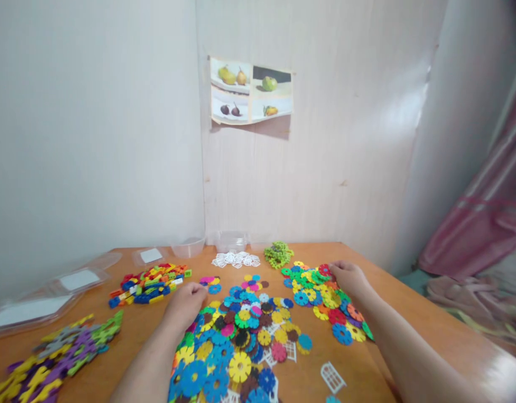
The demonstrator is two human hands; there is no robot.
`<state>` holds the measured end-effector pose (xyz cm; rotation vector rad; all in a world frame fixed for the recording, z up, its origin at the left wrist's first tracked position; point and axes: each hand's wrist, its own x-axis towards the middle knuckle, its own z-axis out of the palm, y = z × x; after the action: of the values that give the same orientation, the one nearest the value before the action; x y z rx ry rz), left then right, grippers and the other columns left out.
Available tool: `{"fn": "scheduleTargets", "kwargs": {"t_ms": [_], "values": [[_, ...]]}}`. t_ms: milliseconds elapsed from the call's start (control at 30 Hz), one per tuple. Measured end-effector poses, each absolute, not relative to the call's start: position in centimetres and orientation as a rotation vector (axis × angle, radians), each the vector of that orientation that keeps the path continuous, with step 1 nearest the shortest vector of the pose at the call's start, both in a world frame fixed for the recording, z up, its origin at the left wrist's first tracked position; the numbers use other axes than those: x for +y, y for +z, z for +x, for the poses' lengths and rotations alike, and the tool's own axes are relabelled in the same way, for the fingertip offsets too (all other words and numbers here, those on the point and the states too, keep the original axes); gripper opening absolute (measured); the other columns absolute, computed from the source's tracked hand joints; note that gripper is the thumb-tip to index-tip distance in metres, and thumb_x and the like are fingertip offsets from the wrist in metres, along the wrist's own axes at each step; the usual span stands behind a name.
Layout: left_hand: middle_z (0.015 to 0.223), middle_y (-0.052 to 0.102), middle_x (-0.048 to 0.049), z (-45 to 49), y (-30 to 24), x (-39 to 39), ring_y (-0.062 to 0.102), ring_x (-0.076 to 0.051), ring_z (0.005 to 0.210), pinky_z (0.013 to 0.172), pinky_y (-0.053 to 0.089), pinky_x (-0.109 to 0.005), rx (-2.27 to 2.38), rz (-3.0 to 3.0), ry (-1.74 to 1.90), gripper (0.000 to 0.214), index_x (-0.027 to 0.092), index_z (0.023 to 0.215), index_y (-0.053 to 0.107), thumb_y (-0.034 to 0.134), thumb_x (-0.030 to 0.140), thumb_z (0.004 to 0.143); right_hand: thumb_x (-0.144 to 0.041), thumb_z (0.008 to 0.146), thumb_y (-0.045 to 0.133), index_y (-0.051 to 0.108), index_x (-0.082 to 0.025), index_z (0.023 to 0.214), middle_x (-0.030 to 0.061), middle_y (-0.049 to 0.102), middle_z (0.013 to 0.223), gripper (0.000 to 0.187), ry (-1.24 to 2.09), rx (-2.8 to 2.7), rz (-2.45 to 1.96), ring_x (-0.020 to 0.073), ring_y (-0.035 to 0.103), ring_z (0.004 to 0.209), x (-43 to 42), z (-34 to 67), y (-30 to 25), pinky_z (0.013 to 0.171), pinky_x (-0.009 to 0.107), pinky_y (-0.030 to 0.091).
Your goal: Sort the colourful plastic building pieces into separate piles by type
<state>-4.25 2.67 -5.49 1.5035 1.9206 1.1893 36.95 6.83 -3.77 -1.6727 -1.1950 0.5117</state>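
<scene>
My left hand [186, 302] rests with fingers curled on the far edge of a big heap of coloured snowflake discs [236, 347] in the middle of the wooden table [409, 313]. My right hand [348, 278] lies on a second spread of coloured discs [325, 296] to the right, fingers bent down onto red and green pieces. What either hand pinches, if anything, is hidden under the fingers.
A pile of small coloured bricks [148, 282] lies at the left, flat puzzle-like pieces [51, 364] at the near left, and clear lids and tubs [51, 291] along the wall. White pieces [236, 259] and green pieces [278, 254] sit at the back. A pink curtain [484, 212] hangs at the right.
</scene>
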Motion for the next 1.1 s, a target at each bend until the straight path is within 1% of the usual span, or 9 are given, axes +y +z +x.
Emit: {"fn": "scheduleTargets", "kwargs": {"t_ms": [167, 267, 333, 467, 633, 767, 900, 1000, 1100], "values": [[0.075, 0.071, -0.0064, -5.0, -5.8, 3.0, 0.065, -0.024, 0.074, 0.062, 0.044, -0.029, 1.897, 1.474, 1.206, 0.032, 0.017, 0.078, 0.066, 0.053, 0.045, 0.072, -0.026, 0.074, 0.052, 0.063, -0.016, 0.073, 0.0000, 0.058, 0.049, 0.014, 0.615, -1.160, -1.664, 0.0116, 0.051, 0.042, 7.1, 38.6, -5.6, 0.043, 0.021, 0.037], [0.074, 0.069, -0.0060, -5.6, -6.0, 3.3, 0.065, -0.024, 0.072, 0.063, 0.045, -0.030, 1.899, 1.449, 1.195, 0.031, 0.017, 0.078, 0.065, 0.053, 0.044, 0.070, -0.023, 0.074, 0.049, 0.065, -0.015, 0.084, 0.0003, 0.060, 0.051, 0.020, 0.632, -1.174, -1.655, 0.0119, 0.052, 0.041, 7.2, 38.7, -5.9, 0.042, 0.022, 0.035], [0.074, 0.069, -0.0055, -5.9, -6.1, 3.3, 0.064, -0.023, 0.072, 0.064, 0.045, -0.030, 1.889, 1.440, 1.199, 0.031, 0.017, 0.078, 0.064, 0.054, 0.044, 0.070, -0.024, 0.074, 0.050, 0.066, -0.015, 0.087, 0.0006, 0.061, 0.054, 0.022, 0.590, -1.197, -1.657, 0.0128, 0.053, 0.045, 7.2, 38.6, -5.7, 0.044, 0.022, 0.035], [0.074, 0.067, -0.0041, -5.8, -5.9, 2.9, 0.062, -0.022, 0.071, 0.064, 0.043, -0.029, 1.894, 1.466, 1.229, 0.030, 0.017, 0.079, 0.064, 0.054, 0.043, 0.069, -0.033, 0.078, 0.052, 0.066, -0.018, 0.081, 0.0013, 0.063, 0.063, 0.021, 0.424, -1.343, -1.633, 0.0153, 0.056, 0.060, 6.4, 36.8, -5.3, 0.052, 0.023, 0.036], [0.067, 0.063, -0.0010, -5.2, -5.5, 2.2, 0.057, -0.019, 0.068, 0.063, 0.040, -0.026, 1.915, 1.505, 1.259, 0.023, 0.018, 0.072, 0.062, 0.055, 0.040, 0.067, -0.039, 0.089, 0.044, 0.060, -0.021, 0.073, 0.0000, 0.062, 0.060, 0.029, 0.223, -1.824, -1.554, 0.0152, 0.055, 0.059, 3.6, 32.0, -5.0, 0.053, 0.024, 0.029], [0.068, 0.062, -0.0010, -4.9, -5.4, 1.9, 0.056, -0.017, 0.068, 0.061, 0.040, -0.025, 1.989, 1.502, 1.205, 0.022, 0.018, 0.071, 0.062, 0.056, 0.039, 0.068, -0.038, 0.093, 0.042, 0.059, -0.022, 0.078, 0.0009, 0.065, 0.066, 0.027, 0.144, -2.007, -1.505, 0.0155, 0.057, 0.062, 1.7, 29.9, -4.6, 0.054, 0.025, 0.025], [0.066, 0.063, -0.0010, -4.7, -5.2, 2.4, 0.055, -0.016, 0.065, 0.057, 0.038, -0.024, 2.070, 1.501, 1.103, 0.021, 0.018, 0.073, 0.064, 0.057, 0.037, 0.070, -0.040, 0.095, 0.040, 0.060, -0.024, 0.083, 0.0008, 0.067, 0.069, 0.028, 0.086, -2.003, -1.532, 0.0163, 0.060, 0.064, 1.4, 30.2, -4.2, 0.054, 0.025, 0.023], [0.059, 0.059, 0.0003, -4.6, -5.1, 3.8, 0.052, -0.015, 0.058, 0.052, 0.034, -0.024, 2.127, 1.520, 1.000, 0.020, 0.018, 0.065, 0.061, 0.062, 0.038, 0.069, -0.042, 0.095, 0.040, 0.061, -0.025, 0.086, 0.0008, 0.067, 0.068, 0.029, 0.051, -1.961, -1.573, 0.0171, 0.061, 0.067, 1.7, 30.8, -4.1, 0.053, 0.025, 0.023], [0.050, 0.052, 0.0012, -4.2, -5.1, 5.6, 0.050, -0.016, 0.054, 0.050, 0.030, -0.025, 2.185, 1.533, 0.883, 0.028, 0.019, 0.056, 0.055, 0.069, 0.042, 0.064, -0.042, 0.095, 0.040, 0.061, -0.025, 0.087, 0.0008, 0.068, 0.069, 0.028, 0.040, -1.961, -1.573, 0.0172, 0.062, 0.068, 1.7, 30.9, -3.9, 0.053, 0.025, 0.022]]}}
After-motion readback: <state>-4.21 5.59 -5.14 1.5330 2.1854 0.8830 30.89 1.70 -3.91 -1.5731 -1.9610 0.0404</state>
